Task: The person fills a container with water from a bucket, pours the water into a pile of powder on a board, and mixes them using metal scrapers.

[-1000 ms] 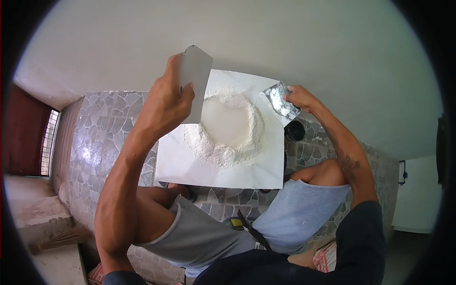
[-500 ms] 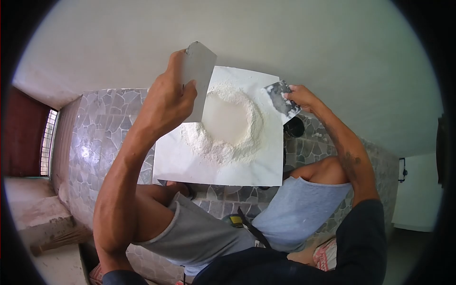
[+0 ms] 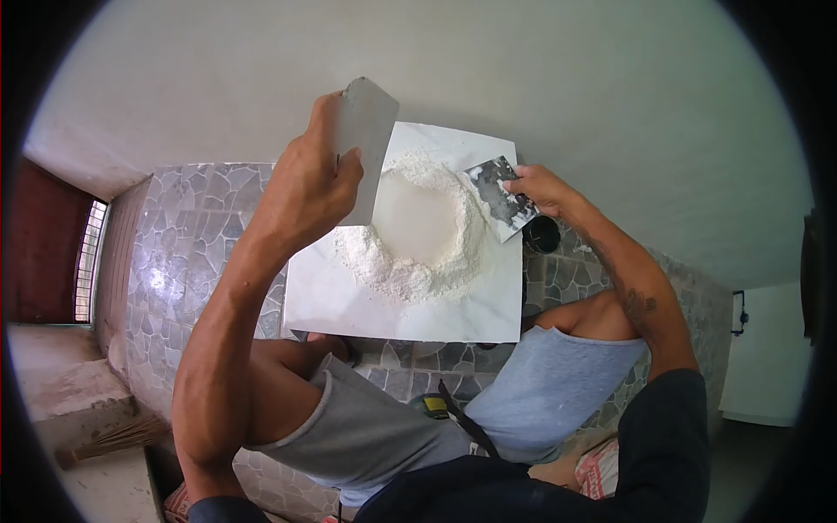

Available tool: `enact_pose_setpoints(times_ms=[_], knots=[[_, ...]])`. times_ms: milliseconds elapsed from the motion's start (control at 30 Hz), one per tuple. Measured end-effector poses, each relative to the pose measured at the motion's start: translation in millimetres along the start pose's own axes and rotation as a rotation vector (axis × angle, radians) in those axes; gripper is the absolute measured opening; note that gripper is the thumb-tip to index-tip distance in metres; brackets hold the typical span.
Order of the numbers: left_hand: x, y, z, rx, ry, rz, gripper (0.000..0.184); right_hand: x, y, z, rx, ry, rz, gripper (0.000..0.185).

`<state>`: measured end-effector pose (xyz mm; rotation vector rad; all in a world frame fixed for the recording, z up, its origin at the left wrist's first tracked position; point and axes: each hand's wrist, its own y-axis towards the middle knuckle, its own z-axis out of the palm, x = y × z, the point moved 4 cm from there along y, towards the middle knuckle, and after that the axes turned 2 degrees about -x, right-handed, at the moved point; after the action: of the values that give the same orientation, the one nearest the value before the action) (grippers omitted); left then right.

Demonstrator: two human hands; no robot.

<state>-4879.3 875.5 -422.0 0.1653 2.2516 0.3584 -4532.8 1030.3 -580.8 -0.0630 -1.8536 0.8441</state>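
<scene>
A ring of white powder [image 3: 388, 281] lies on a white board [image 3: 314, 305], with a pool of cloudy liquid [image 3: 417, 218] in its middle. My left hand [image 3: 318, 179] is closed around a wide grey scraper [image 3: 370, 122], held raised over the board's left side with its blade standing up. At the right, my right hand [image 3: 542, 187] grips a dark scraper [image 3: 499, 196] smeared with white. Its edge is beside the right rim of the powder; I cannot tell whether they touch.
A black bucket [image 3: 541, 234] stands just right of the board on the stone-patterned floor [image 3: 205, 261]. A plain wall [image 3: 436, 61] rises right behind the board. My bent legs are at the near side. A straw broom [image 3: 118, 436] lies at lower left.
My right hand has brought the dark scraper left and slightly down, closer to the powder ring. My left hand and its scraper have hardly moved.
</scene>
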Motion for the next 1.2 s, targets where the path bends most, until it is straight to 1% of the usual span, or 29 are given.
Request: enact_pose_setpoints(times_ms=[67, 167, 267, 367, 467, 567, 667, 767, 900, 967, 1100, 1200], knots=[[1.8, -0.6, -0.2, 0.006, -0.006, -0.01, 0.051, 2.5, -1.7, -3.5, -0.027, 0.109, 0.0, 0.03], [1.0, -0.7, -1.4, 0.008, 0.006, -0.021, 0.051, 11.3, -4.2, -8.1, -0.018, 0.105, -0.067, 0.029], [1.1, -0.3, -0.1, 0.024, 0.007, -0.041, 0.051, 21.6, -9.1, -8.1, 0.001, 0.096, -0.068, 0.029], [0.6, 2.0, 0.8, 0.062, -0.006, -0.098, 0.052, 38.8, -16.6, -0.7, -0.028, 0.03, -0.102, 0.029], [1.8, 4.7, -0.6, 0.037, 0.0, -0.074, 0.053, 61.6, -18.0, 12.4, -0.023, -0.089, -0.168, 0.024], [10.9, 10.2, -3.4, -0.013, 0.018, -0.041, 0.053, 86.2, -5.3, 28.3, 0.047, -0.229, -0.237, 0.024], [12.9, 14.0, -11.1, -0.056, 0.017, -0.107, 0.053, 125.7, -4.0, 57.1, 0.04, -0.481, -0.3, 0.023], [14.7, 13.2, -19.3, -0.099, -0.021, -0.082, 0.053, 153.4, 9.0, 86.2, 0.104, -0.774, -0.416, 0.034], [14.1, 11.2, -25.4, -0.119, 0.014, -0.056, 0.053, 173.8, -6.1, 129.1, 0.005, -1.131, -0.654, 0.033], [14.7, 12.1, -26.6, -0.14, 0.059, -0.008, 0.051, 180.3, -19.1, 138.4, -0.011, -1.173, -0.64, 0.032], [14.5, 9.6, -29.4, -0.123, 0.043, -0.054, 0.051, 197.2, -43.6, 137.4, -0.057, -1.179, -0.559, 0.03], [18.2, 7.3, -30.6, -0.115, 0.037, -0.095, 0.051, 184.1, -10.9, 99.5, -0.186, -1.149, -0.695, 0.028]])
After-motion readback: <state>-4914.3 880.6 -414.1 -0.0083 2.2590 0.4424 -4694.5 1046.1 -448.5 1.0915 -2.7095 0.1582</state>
